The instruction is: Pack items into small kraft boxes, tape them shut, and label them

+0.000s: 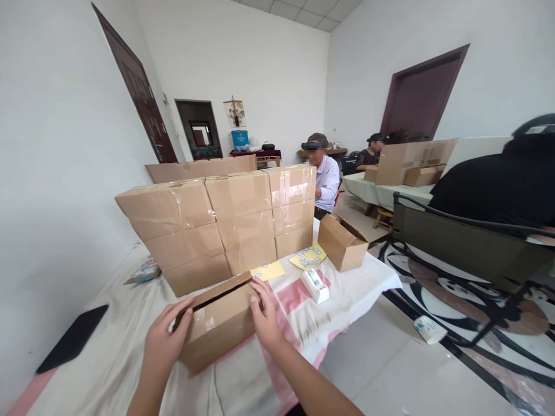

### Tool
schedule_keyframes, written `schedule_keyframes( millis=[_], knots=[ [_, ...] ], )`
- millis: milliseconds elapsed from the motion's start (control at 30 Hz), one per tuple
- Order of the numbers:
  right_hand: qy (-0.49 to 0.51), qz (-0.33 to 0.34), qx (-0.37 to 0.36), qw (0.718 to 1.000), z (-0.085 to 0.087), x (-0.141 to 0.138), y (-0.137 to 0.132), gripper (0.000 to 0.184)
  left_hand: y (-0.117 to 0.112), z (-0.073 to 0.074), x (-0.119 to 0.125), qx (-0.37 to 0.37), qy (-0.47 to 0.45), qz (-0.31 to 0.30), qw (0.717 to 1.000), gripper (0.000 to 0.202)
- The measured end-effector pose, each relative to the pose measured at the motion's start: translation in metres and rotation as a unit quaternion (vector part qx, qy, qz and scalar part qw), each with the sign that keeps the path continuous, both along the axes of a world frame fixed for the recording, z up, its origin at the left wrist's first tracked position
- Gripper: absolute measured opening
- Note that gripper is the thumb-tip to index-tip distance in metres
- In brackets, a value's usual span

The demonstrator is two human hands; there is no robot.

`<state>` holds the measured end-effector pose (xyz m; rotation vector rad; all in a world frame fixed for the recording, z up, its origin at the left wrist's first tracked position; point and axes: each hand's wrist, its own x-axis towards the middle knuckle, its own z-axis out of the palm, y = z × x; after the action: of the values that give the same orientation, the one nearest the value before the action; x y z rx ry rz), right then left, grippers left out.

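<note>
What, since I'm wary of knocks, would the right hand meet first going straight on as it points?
The oblong brown cardboard box the right hand is touching; past it, probably the stack of taped brown cardboard boxes, depth being unclear.

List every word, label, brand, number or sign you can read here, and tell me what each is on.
No text can be read with certainty.
Blue box at the back: pale lettering, too small and blurred.
Dark item by the far table: white lettering, too small.
Yellow sheets: small markings, too blurred to identify as words.
Front carton: no writing visible.
</note>
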<state>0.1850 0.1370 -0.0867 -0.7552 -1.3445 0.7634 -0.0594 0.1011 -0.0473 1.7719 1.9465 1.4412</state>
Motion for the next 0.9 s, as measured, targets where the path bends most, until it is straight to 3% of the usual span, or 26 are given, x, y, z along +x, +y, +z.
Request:
schedule_keyframes(
  millis=[167, 300, 500, 633, 900],
  knots=[
    [-0.012, 0.001, 0.005, 1.0, 0.004, -0.001, -0.002, 0.039, -0.016, 0.009, 0.017, -0.062, 0.22, 0.028, 0.973, 0.044],
    [-0.005, -0.007, 0.038, 0.999, 0.001, -0.002, 0.003, 0.034, -0.023, 0.0, 0.032, -0.024, 0.322, -0.007, 0.947, 0.05],
    [-0.007, -0.017, 0.066, 0.998, -0.007, -0.003, 0.006, 0.027, -0.014, -0.027, 0.031, 0.05, 0.268, -0.028, 0.962, 0.044],
    [-0.01, -0.04, 0.09, 0.995, -0.014, -0.007, 0.009, 0.025, -0.01, -0.041, 0.027, 0.067, 0.3, -0.018, 0.951, 0.052],
    [-0.025, -0.047, 0.105, 0.993, -0.02, -0.007, 0.01, 0.025, -0.021, -0.043, 0.032, 0.067, 0.308, -0.028, 0.949, 0.047]
  ],
)
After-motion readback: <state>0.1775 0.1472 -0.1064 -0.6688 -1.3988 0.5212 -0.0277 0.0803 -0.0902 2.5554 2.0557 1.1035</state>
